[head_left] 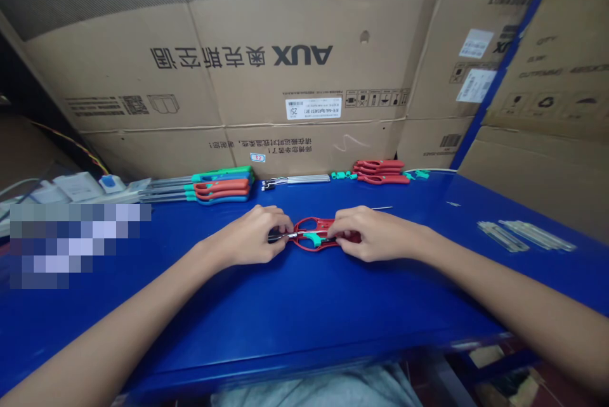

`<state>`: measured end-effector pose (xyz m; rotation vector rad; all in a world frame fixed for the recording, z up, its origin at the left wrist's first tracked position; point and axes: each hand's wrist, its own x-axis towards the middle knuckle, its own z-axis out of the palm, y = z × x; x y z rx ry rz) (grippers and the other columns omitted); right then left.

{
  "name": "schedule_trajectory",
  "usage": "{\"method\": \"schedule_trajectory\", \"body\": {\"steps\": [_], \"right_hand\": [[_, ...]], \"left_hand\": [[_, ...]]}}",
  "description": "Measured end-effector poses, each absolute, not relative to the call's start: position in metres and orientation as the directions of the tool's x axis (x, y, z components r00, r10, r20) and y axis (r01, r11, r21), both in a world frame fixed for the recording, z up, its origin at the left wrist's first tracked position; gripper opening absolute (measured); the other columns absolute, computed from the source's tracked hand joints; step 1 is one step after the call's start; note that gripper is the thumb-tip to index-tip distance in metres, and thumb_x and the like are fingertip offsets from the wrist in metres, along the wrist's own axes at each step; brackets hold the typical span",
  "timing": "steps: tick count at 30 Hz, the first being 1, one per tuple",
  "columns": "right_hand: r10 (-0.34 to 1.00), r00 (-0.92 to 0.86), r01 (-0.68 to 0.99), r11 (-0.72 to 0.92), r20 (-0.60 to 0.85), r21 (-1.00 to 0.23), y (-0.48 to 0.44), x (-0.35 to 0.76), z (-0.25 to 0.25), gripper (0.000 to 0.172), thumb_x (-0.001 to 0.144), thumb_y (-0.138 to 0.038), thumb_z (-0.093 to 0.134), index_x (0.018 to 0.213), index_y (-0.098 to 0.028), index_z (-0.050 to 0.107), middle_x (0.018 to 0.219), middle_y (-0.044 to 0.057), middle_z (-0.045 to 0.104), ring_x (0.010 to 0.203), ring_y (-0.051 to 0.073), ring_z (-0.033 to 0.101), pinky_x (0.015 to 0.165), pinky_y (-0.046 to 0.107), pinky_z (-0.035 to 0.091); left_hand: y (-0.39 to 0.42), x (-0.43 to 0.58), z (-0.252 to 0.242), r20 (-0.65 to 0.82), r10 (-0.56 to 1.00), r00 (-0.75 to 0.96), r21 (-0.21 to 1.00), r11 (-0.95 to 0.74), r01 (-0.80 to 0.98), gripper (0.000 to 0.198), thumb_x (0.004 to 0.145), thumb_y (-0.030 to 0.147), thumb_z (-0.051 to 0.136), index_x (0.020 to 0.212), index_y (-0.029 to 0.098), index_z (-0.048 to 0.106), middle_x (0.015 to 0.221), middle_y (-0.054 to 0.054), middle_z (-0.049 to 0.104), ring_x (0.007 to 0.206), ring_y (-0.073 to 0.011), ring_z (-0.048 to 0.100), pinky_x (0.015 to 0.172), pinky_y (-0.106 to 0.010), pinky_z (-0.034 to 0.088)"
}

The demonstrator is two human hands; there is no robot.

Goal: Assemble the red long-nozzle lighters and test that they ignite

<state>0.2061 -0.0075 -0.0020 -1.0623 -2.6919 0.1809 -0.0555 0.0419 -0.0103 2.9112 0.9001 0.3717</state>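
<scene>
My left hand point(252, 236) is curled closed, its fingertips point(288, 224) pinching a thin metal rod point(280, 237) where it enters the left end of a red handle point(314, 224). My right hand point(375, 234) is also mostly closed, its fingers point(343, 224) bent over the handle's other end. Both hands have hold of this one piece, and they nearly meet over it. A teal insert point(313, 239) sits in the middle of the handle, between my hands. The handle lies flat on the blue table point(285, 318), close to the far side of my forearms.

Beyond my left hand is a stack of long tools point(219, 185) with green, blue and red grips. To its right, metal rods point(295, 180) lie together near the table's far edge, then small teal pieces point(341, 175) and a pile of red handles point(380, 171). Pale strips point(526, 236) lie off to my right. Cardboard boxes point(238, 58) printed "AUX" stand behind the table.
</scene>
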Motion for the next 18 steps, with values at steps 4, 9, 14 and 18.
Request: {"method": "schedule_trajectory", "body": {"steps": [4, 9, 14, 18], "right_hand": [[0.685, -0.707, 0.657, 0.728, 0.177, -0.195, -0.007, 0.205, -0.003, 0.025, 0.084, -0.012, 0.051, 0.098, -0.016, 0.070, 0.082, 0.004, 0.060, 0.067, 0.013, 0.051, 0.064, 0.027, 0.038], [0.683, -0.710, 0.655, 0.730, 0.173, -0.192, -0.007, 0.205, -0.004, 0.026, 0.085, -0.012, 0.050, 0.101, -0.017, 0.070, 0.082, 0.004, 0.059, 0.068, 0.014, 0.051, 0.064, 0.027, 0.038], [0.676, -0.716, 0.649, 0.737, 0.173, -0.190, -0.008, 0.204, -0.002, 0.026, 0.086, -0.011, 0.049, 0.100, -0.016, 0.070, 0.083, 0.005, 0.058, 0.071, 0.015, 0.052, 0.067, 0.028, 0.039], [0.670, -0.723, 0.640, 0.742, 0.171, -0.201, -0.009, 0.202, -0.003, 0.026, 0.086, -0.011, 0.049, 0.100, -0.015, 0.070, 0.084, 0.006, 0.060, 0.073, 0.016, 0.054, 0.070, 0.029, 0.041]], "left_hand": [[0.039, -0.053, -0.009, 0.218, 0.563, 0.797, 0.141, -0.826, 0.545, 0.017, 0.084, 0.022, 0.052, 0.094, 0.019, 0.066, 0.086, -0.003, 0.065, 0.080, -0.0186, 0.059, 0.073, -0.031, 0.045], [0.033, -0.045, -0.010, 0.246, 0.565, 0.788, 0.159, -0.825, 0.542, 0.023, 0.088, 0.032, 0.054, 0.104, 0.019, 0.065, 0.098, -0.006, 0.065, 0.092, -0.0216, 0.059, 0.083, -0.035, 0.046], [0.028, -0.036, -0.016, 0.271, 0.544, 0.794, 0.196, -0.839, 0.508, 0.028, 0.090, 0.038, 0.054, 0.111, 0.021, 0.063, 0.105, -0.007, 0.064, 0.102, -0.0235, 0.057, 0.091, -0.037, 0.046], [0.027, -0.033, -0.019, 0.251, 0.552, 0.795, 0.220, -0.832, 0.509, 0.029, 0.091, 0.039, 0.053, 0.112, 0.022, 0.063, 0.105, -0.006, 0.063, 0.101, -0.0230, 0.058, 0.089, -0.037, 0.047]]}}
